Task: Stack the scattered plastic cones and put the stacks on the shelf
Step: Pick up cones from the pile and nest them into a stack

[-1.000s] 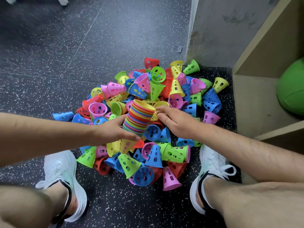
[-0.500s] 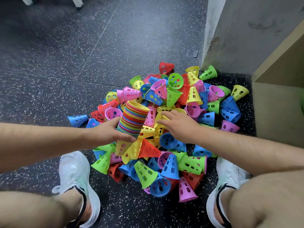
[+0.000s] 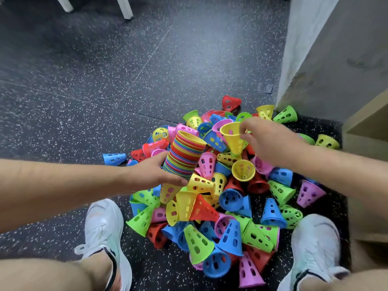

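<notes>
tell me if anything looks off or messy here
Yes: the loose cones lie heaped on the floor, tipped on their sides and pointing every way. The stack in the left hand is tilted, not upright. The right hand holds a yellow cone wide end up. No damage shows.

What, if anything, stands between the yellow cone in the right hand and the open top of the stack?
Nothing visible. The right hand holds the yellow cone just right of the stack gripped by the left hand; only open air above the pile separates them.
</notes>
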The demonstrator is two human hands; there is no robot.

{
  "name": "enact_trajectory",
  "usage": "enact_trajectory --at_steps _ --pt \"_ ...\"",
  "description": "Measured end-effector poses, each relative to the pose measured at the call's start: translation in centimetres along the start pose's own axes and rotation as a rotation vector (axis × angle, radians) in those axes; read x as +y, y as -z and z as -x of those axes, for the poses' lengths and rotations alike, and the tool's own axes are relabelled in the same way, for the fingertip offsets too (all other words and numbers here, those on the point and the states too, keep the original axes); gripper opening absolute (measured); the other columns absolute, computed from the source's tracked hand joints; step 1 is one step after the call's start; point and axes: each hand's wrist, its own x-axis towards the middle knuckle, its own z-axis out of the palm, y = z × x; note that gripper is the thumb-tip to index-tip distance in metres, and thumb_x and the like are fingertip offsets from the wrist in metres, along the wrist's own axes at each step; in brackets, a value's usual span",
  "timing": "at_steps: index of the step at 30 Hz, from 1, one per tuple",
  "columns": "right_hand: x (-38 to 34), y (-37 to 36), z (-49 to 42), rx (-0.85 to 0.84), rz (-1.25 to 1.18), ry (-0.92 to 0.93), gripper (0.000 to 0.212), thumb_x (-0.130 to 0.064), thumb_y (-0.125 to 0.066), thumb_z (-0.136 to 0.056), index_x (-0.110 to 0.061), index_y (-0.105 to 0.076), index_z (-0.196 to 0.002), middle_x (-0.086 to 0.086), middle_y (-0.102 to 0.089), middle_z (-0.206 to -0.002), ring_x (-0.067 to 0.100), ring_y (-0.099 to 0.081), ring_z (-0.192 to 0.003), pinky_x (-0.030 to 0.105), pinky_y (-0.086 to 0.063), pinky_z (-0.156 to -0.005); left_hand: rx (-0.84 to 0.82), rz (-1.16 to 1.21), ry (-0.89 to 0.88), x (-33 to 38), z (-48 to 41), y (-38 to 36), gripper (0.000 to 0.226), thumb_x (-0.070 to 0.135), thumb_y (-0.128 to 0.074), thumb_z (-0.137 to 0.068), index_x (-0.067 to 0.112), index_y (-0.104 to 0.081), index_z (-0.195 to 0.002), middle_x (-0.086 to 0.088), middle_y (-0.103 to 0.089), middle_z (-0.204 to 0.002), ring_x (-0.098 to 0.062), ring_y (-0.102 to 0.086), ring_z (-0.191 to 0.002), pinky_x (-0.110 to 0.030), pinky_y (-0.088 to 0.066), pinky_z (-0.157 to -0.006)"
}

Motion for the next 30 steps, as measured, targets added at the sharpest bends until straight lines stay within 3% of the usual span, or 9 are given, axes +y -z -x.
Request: enact_trajectory --at_steps 4,9,12,15,19,22,26,30 --pt "-4.5 9.6 -5.6 0.044 -0.027 0.049 0.004 -0.03 -0.051 -0.102 -0.026 -0.052 -0.102 -0.003 -0.049 -0.105 0.019 -0.05 -0.094 0.035 -0.039 -0.082 0.08 0.044 -0.07 1.5 0.2 0.7 0.052 0.004 -0.087 -0.077 0.02 -0.064 -0.121 -0.004 -0.079 -0.107 -0.014 -0.075 -0.097 -0.023 -0.059 -0.083" --pt "-11.6 12.1 -9.4 -0.095 -0.046 0.059 0.01 -0.031 -0.053 -0.102 -0.022 -0.053 -0.105 -0.005 -0.061 -0.083 0.016 -0.058 -0.071 0.029 -0.043 -0.058 0.128 0.08 -0.13 2.1 1.1 2.0 0.06 0.007 -0.091 -0.073 0.021 -0.061 -0.123 0.0 -0.079 -0.104 -0.013 -0.076 -0.096 -0.023 -0.059 -0.083" --pt "-15.4 9.6 -10.6 -0.26 -0.012 0.109 0.008 -0.032 -0.05 -0.101 -0.024 -0.05 -0.102 -0.001 -0.064 -0.089 0.021 -0.059 -0.078 0.031 -0.044 -0.064 0.175 0.148 -0.167 1.0 1.9 4.0 0.059 0.005 -0.092 -0.072 0.021 -0.062 -0.121 0.001 -0.079 -0.102 -0.009 -0.074 -0.093 -0.024 -0.059 -0.083" --pt "-18.5 5.7 -12.4 -0.351 -0.095 0.105 0.012 -0.033 -0.05 -0.098 -0.024 -0.053 -0.105 0.002 -0.066 -0.099 0.021 -0.06 -0.084 0.033 -0.044 -0.069 0.281 0.216 -0.161 -1.9 3.1 6.9 0.069 0.018 -0.096 -0.062 0.016 -0.061 -0.122 -0.004 -0.079 -0.107 -0.014 -0.074 -0.097 -0.029 -0.059 -0.086" --pt "-22.5 -0.9 -15.5 -0.351 -0.395 0.072 0.018 -0.027 -0.049 -0.097 -0.025 -0.054 -0.114 -0.001 -0.067 -0.103 0.019 -0.062 -0.09 0.034 -0.048 -0.077 0.454 0.293 -0.053 -8.1 4.9 10.0 0.065 0.007 -0.096 -0.067 0.011 -0.059 -0.12 -0.002 -0.078 -0.097 -0.006 -0.073 -0.084 -0.023 -0.056 -0.076" --pt "-24.8 -7.3 -18.2 -0.29 -0.486 0.086 0.024 -0.021 -0.046 -0.099 -0.02 -0.053 -0.122 -0.002 -0.064 -0.113 0.017 -0.059 -0.101 0.03 -0.045 -0.085 0.607 0.364 0.017 -12.9 5.9 11.7 0.077 0.026 -0.1 -0.054 0.015 -0.061 -0.12 -0.003 -0.08 -0.101 -0.015 -0.076 -0.093 -0.034 -0.059 -0.085" --pt "-27.4 -16.7 -21.9 -0.401 -0.194 0.223 0.043 -0.012 -0.043 -0.096 -0.02 -0.047 -0.138 0.008 -0.055 -0.133 0.029 -0.055 -0.118 0.037 -0.047 -0.095 0.787 0.432 0.072 -18.0 7.5 13.8 0.073 0.026 -0.101 -0.058 0.019 -0.06 -0.119 -0.001 -0.078 -0.103 -0.011 -0.075 -0.094 -0.026 -0.059 -0.08" --pt "-30.2 -23.8 -23.7 -0.494 0.218 0.427 0.062 -0.011 -0.056 -0.092 -0.028 -0.038 -0.149 0.012 -0.039 -0.141 0.036 -0.047 -0.124 0.043 -0.045 -0.094 0.868 0.451 0.095 -21.5 8.3 14.5 0.065 0.016 -0.097 -0.066 0.019 -0.058 -0.119 0.002 -0.075 -0.106 -0.007 -0.073 -0.093 -0.024 -0.058 -0.08"
